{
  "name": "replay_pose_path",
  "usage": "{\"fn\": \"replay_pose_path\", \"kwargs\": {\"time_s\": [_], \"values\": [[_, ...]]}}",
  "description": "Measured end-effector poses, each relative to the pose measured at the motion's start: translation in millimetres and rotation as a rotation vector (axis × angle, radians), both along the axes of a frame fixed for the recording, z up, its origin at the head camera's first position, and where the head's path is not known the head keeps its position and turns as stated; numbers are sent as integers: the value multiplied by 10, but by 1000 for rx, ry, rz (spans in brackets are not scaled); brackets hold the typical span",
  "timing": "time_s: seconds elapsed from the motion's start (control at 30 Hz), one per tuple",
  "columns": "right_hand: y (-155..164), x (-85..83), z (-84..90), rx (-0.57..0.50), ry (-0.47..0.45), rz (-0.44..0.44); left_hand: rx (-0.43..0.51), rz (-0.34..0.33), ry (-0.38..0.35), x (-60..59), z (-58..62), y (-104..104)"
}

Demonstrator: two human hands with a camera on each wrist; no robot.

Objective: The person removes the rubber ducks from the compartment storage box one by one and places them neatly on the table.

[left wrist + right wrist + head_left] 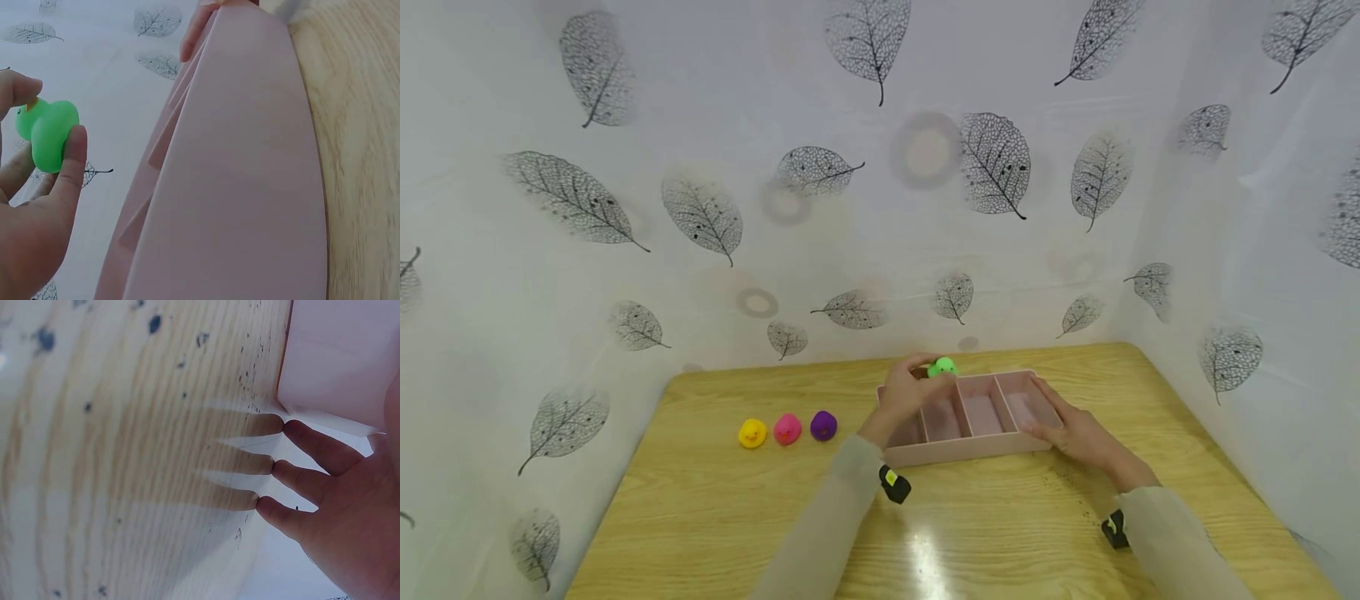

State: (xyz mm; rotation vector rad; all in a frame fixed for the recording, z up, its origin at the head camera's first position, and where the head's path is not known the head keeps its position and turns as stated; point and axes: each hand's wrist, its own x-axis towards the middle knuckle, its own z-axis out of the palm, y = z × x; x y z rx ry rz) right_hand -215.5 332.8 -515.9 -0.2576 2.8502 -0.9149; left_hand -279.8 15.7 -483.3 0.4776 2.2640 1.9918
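Tray (962, 450) walls and dividers fence my hands; three ducks (787, 429) stand left, bare table (715, 517) open in front of them.

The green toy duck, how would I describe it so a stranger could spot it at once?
Start at the wooden table and find the pink divided tray near its far edge. Just above the tray's far left corner, the left hand pinches a small green duck. It is the only green duck and the only one held up; the yellow duck, pink duck and purple duck sit in a row on the table.
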Motion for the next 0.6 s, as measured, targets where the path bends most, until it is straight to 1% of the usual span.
{"fn": "replay_pose_path", "kwargs": {"time_s": [0.13, 0.23, 0.33, 0.5, 0.6], "values": [[0, 6, 8, -5, -2, -3, 5, -3, 25, 7, -16, -125], [5, 1, 6, -5, 0, -5, 6, 5, 54, 14, -16, -229], [7, -5, -1, 4, 3, -3, 12, 20, 66, 31, -6, -335], [-6, 0, -2, 11, -2, -2, 16, 32, 61, 74, 10, -518], [-15, 5, 3, 13, -5, -4, 27, 46, 50, 76, -9, -617]]}}
